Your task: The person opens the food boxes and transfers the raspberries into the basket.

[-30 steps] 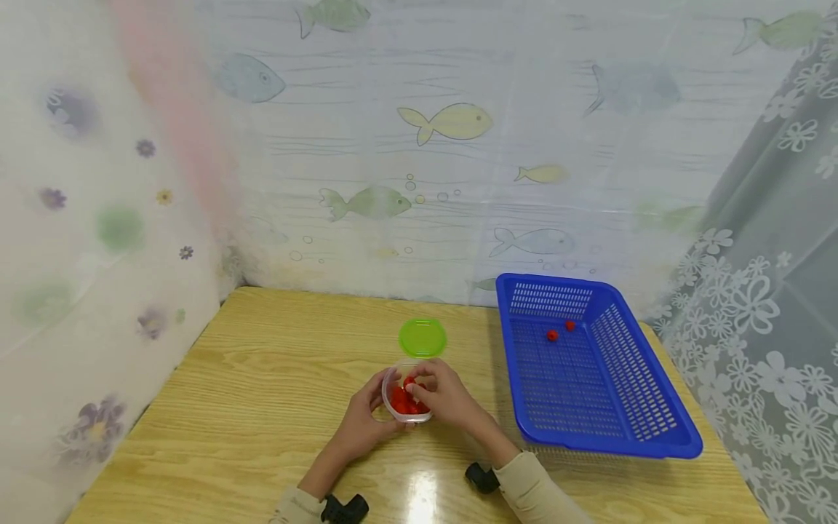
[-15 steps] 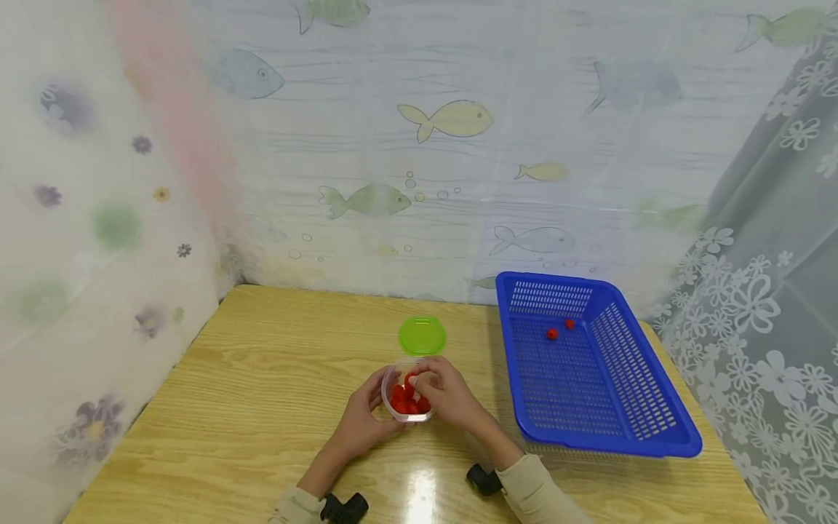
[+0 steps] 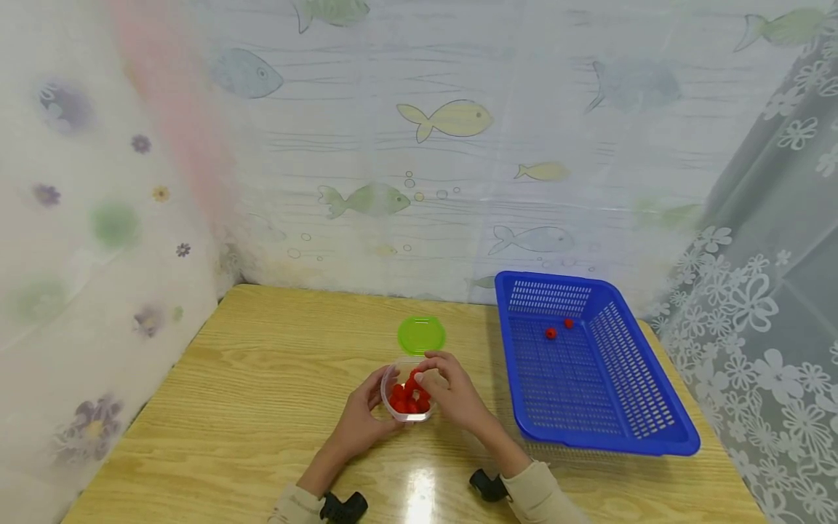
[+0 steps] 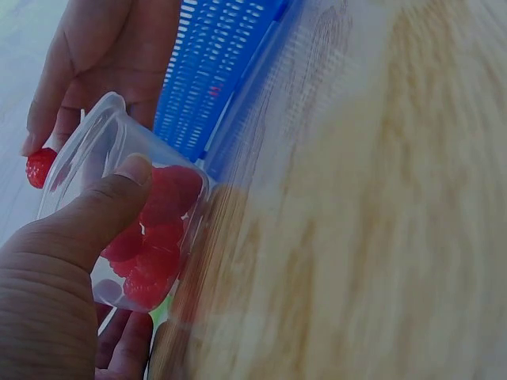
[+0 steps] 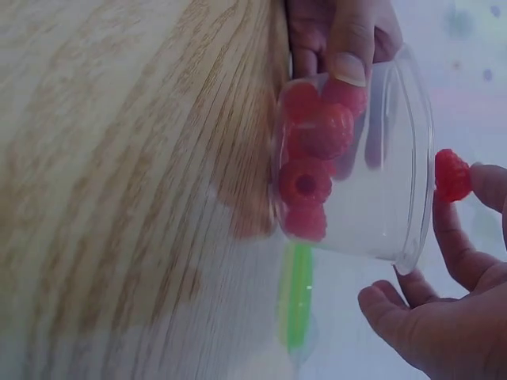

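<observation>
We count one green lid (image 3: 422, 335), one blue basket (image 3: 592, 442) holding two raspberries (image 3: 551, 333), and one clear tub (image 5: 356, 218) holding several more raspberries (image 5: 306, 183) too overlapped to number. The right hand (image 3: 456, 397) pinches a single raspberry (image 5: 453, 176) at its fingertips, just above the tub's mouth, while the left hand (image 3: 362, 416) grips the tub round its sides.

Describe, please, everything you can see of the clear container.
The clear container is colourless and plastic-looking, with smooth, see-through walls and a thicker, flared rim. Open at the top, it holds red raspberries gathered at its bottom. It sits roughly upright at the tabletop, left of the blue basket. The left hand grips its side, thumb against the wall. The right hand pinches another raspberry by the rim; whether that hand touches the container is unclear.
</observation>
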